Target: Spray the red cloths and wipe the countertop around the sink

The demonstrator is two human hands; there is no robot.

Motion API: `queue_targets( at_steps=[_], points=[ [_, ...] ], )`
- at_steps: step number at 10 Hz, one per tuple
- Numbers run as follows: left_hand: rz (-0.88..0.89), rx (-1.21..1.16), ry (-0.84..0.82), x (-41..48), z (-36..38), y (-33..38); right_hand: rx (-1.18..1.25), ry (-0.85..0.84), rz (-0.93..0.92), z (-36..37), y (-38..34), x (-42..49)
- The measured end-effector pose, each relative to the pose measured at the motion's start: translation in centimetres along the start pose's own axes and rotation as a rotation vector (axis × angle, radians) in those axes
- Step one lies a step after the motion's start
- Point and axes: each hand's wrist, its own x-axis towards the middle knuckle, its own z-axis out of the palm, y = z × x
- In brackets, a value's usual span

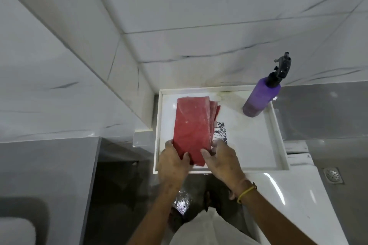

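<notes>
A stack of folded red cloths [191, 123] lies on the left part of a white raised-rim countertop [251, 141]. My left hand [172, 162] grips the stack's near left corner. My right hand [221, 157] holds its near right edge, fingers tucked under the layers. A purple spray bottle [260, 98] with a black trigger head stands upright at the back right of the countertop, apart from both hands. A dark printed patch shows on the surface just right of the cloths.
Grey-veined white tiled walls rise behind and to the left. A glossy white fixture [294, 201] sits to the right, with a metal floor drain [333, 175] beyond it. Dark floor lies below the countertop's front edge.
</notes>
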Motion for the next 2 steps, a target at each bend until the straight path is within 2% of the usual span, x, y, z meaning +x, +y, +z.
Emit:
queue_targets(
  at_steps=[2],
  points=[
    [0.115, 0.287, -0.018, -1.7, -1.1, -0.1, -0.097, 0.074, 0.033, 0.4, 0.2, -1.7]
  ],
)
